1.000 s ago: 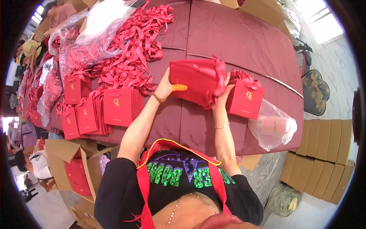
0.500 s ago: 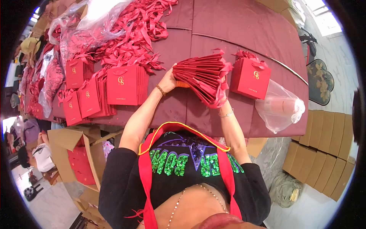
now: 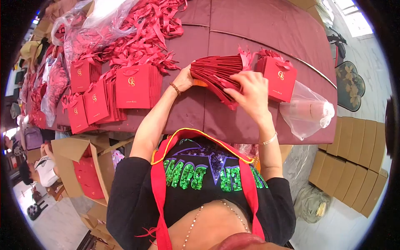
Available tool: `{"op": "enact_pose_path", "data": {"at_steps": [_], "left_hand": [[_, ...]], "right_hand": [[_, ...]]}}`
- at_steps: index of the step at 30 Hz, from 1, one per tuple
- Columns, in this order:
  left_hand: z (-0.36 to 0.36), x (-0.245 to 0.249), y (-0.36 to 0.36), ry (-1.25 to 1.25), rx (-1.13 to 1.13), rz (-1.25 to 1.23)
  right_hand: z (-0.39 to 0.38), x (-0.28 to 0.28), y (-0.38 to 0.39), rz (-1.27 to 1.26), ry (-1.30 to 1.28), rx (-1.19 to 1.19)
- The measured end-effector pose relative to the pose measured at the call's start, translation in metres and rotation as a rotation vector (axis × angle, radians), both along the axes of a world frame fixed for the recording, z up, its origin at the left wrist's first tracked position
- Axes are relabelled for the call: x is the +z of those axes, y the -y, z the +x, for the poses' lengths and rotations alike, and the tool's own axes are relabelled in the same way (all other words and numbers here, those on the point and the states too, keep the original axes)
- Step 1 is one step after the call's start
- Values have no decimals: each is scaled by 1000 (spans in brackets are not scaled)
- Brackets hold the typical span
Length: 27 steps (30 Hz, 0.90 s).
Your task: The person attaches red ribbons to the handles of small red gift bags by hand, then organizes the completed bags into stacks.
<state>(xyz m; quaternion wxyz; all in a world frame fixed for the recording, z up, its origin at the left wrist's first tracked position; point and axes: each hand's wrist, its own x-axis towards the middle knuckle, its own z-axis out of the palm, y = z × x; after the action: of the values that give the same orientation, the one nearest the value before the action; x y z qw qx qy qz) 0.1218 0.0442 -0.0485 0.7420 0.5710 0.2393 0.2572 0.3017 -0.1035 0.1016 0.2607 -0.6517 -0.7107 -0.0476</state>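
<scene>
A fanned bundle of red paper gift bags (image 3: 216,68) is held above the table, its ribbon handles toward the right. My left hand (image 3: 185,78), with a beaded bracelet at the wrist, grips the bundle's narrow end. Over the fan's right side lies my right hand (image 3: 251,93), fingers bent and thumb lower, with bag edges between them; the fingertips are partly hidden. Just beyond it stands another stack of red gift bags (image 3: 280,81) with a gold logo. To the left of my left hand is an upright row of the same bags (image 3: 135,88).
A dark red cloth covers the table (image 3: 250,21). Loose red ribbons (image 3: 146,37) pile at the back left, beside clear plastic (image 3: 96,43). A tied plastic bag (image 3: 308,110) lies right. An open carton (image 3: 71,162) and stacked brown boxes (image 3: 350,171) flank the table.
My right hand has come from beneath the ribbon end of the bundle to its front and top, fingers now on the bag edges. The left hand keeps its grip, and the fan has narrowed.
</scene>
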Motion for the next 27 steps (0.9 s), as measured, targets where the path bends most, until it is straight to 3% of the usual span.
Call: {"op": "enact_pose_path", "data": {"at_steps": [3,4,6,7,8,10,12,13,15,16,18,19,21,24,26,27], "left_hand": [[0,13,2,-4,-17,86],[0,12,2,22,-30,-16],[-1,8,2,45,-49,-120],[-2,6,1,56,-56,-63],[-2,3,0,69,-60,-5],[-3,3,1,46,-50,38],[-2,6,1,49,-27,-123],[-2,9,1,49,-24,-124],[-3,14,2,-24,-37,119],[-3,12,3,-29,-46,116],[-2,9,0,-57,-30,188],[-2,9,0,-35,-32,117],[-1,10,2,2,-34,64],[-1,6,1,100,-12,-137],[0,0,-2,-49,-11,152],[0,-1,-3,-45,-9,148]], "right_hand": [[7,-20,-2,-149,-118,117],[10,-21,-2,-150,-117,118],[15,-29,-1,-87,-363,214],[14,-41,5,-124,-940,140],[19,-52,12,-55,-1234,-38],[25,-55,18,161,-1573,-298],[30,-61,26,226,-1469,-387],[24,-61,26,310,-1175,-410],[12,-30,23,327,-546,-278],[9,-18,16,263,-328,-178],[-3,-8,-6,144,-183,51],[-6,-12,-16,49,-46,27],[-2,-34,-33,-226,-34,-82],[5,-46,-34,-199,-396,-185],[6,-52,-28,-185,-693,-185],[6,-56,-27,-138,-844,-169]]}}
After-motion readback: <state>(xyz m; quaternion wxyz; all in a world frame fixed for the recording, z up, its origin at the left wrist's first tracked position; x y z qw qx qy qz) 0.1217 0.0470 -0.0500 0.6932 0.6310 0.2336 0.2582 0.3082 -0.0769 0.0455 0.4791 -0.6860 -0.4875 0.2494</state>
